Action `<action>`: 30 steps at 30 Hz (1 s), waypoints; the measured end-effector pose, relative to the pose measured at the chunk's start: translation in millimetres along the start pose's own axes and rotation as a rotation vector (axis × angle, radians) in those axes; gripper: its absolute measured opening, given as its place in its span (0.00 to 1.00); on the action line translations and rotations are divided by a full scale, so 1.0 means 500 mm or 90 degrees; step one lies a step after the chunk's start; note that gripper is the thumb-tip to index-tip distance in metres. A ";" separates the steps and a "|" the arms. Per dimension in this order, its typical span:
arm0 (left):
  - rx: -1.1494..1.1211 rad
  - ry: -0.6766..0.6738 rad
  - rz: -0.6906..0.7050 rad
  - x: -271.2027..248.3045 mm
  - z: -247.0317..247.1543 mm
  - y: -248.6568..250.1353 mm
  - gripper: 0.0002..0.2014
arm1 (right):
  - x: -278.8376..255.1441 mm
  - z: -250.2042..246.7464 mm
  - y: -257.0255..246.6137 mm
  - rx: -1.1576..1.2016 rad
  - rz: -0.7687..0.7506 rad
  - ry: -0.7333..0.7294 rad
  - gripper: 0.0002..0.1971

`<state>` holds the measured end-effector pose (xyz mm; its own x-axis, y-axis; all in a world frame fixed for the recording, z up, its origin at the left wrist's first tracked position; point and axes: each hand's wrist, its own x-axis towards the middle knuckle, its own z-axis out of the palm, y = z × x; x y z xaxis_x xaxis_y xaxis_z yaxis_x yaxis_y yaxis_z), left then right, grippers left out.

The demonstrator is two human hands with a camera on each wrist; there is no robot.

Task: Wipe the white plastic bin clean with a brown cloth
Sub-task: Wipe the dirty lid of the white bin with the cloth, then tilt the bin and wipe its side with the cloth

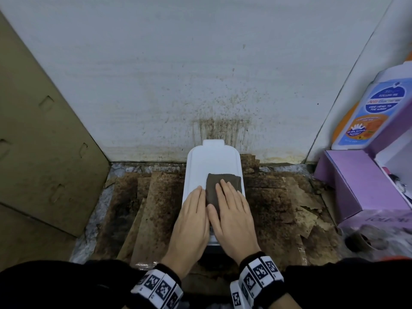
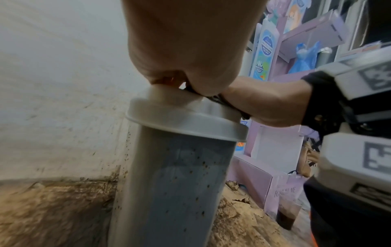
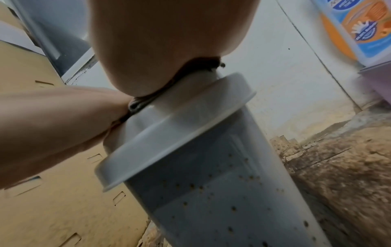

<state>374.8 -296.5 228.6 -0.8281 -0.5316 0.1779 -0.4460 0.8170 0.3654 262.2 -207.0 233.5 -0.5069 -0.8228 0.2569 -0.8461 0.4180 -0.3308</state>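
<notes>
The white plastic bin (image 1: 211, 157) stands upright against the wall, seen from above with its lid on. Its side (image 2: 175, 175) is speckled with brown spots. A folded brown cloth (image 1: 231, 181) lies on the right half of the lid. My right hand (image 1: 231, 210) lies flat on the cloth with straight fingers and presses it down. My left hand (image 1: 194, 210) rests flat on the bare lid just left of the cloth. In the right wrist view the cloth (image 3: 148, 98) is squeezed between my palm and the lid (image 3: 180, 127).
A large cardboard box (image 1: 33, 141) leans at the left. The white wall (image 1: 200, 85) behind is spattered brown. Stained cardboard sheets (image 1: 151, 208) cover the floor. Purple boxes (image 1: 356, 186) and a bottle-shaped display (image 1: 374, 108) stand at the right, with a bagged drink cup (image 2: 287, 215) nearby.
</notes>
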 end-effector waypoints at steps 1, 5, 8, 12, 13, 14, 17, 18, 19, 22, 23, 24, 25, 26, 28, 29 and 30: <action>0.057 -0.003 -0.002 0.001 -0.005 0.004 0.26 | -0.003 -0.001 0.002 -0.011 0.007 0.001 0.30; 0.106 0.019 -0.019 0.009 -0.010 0.009 0.26 | -0.014 -0.001 0.009 -0.021 0.040 0.007 0.29; 0.088 0.038 -0.027 0.006 -0.005 0.005 0.29 | -0.020 0.002 0.015 0.018 0.066 0.022 0.28; 0.065 0.036 -0.030 0.001 -0.002 0.001 0.30 | -0.023 0.006 0.030 0.096 0.063 0.029 0.28; 0.056 0.039 -0.029 0.000 0.000 -0.002 0.30 | -0.024 0.007 0.034 0.117 0.064 0.029 0.27; 0.049 0.039 -0.028 0.000 0.001 -0.006 0.30 | -0.025 0.007 0.038 0.144 0.066 0.030 0.27; 0.040 0.031 -0.021 -0.003 0.006 -0.019 0.29 | -0.036 0.004 0.050 0.324 0.100 0.023 0.25; 0.029 0.033 -0.026 -0.004 0.009 -0.021 0.29 | -0.040 0.001 0.053 0.402 0.119 0.014 0.25; 0.016 0.037 -0.034 -0.005 0.011 -0.022 0.29 | -0.044 -0.002 0.055 0.466 0.136 0.011 0.25; -0.010 0.047 -0.044 -0.006 0.016 -0.024 0.29 | -0.047 -0.001 0.055 0.551 0.186 0.025 0.24; -0.012 0.048 -0.044 -0.006 0.017 -0.025 0.29 | -0.047 0.005 0.056 0.573 0.214 0.030 0.24; -0.013 0.047 -0.044 -0.007 0.017 -0.026 0.29 | -0.047 0.008 0.058 0.605 0.250 0.035 0.23; -0.014 0.047 -0.044 -0.007 0.016 -0.026 0.29 | -0.048 0.011 0.064 0.636 0.289 0.031 0.23; -0.015 0.048 -0.044 -0.008 0.015 -0.026 0.29 | -0.050 0.014 0.072 0.655 0.316 0.019 0.23; -0.019 0.051 -0.046 -0.011 0.013 -0.027 0.29 | -0.051 0.015 0.084 0.661 0.327 -0.013 0.23; -0.023 0.054 -0.049 -0.011 0.013 -0.029 0.29 | -0.049 0.012 0.087 0.662 0.327 -0.028 0.23; -0.026 0.057 -0.051 -0.012 0.012 -0.032 0.29 | -0.044 0.007 0.085 0.666 0.334 -0.040 0.23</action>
<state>384.9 -305.1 216.3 -0.7557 -0.6142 0.2270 -0.4941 0.7624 0.4179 237.9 -172.2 210.5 -0.7192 -0.6740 -0.1686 0.0268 0.2156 -0.9761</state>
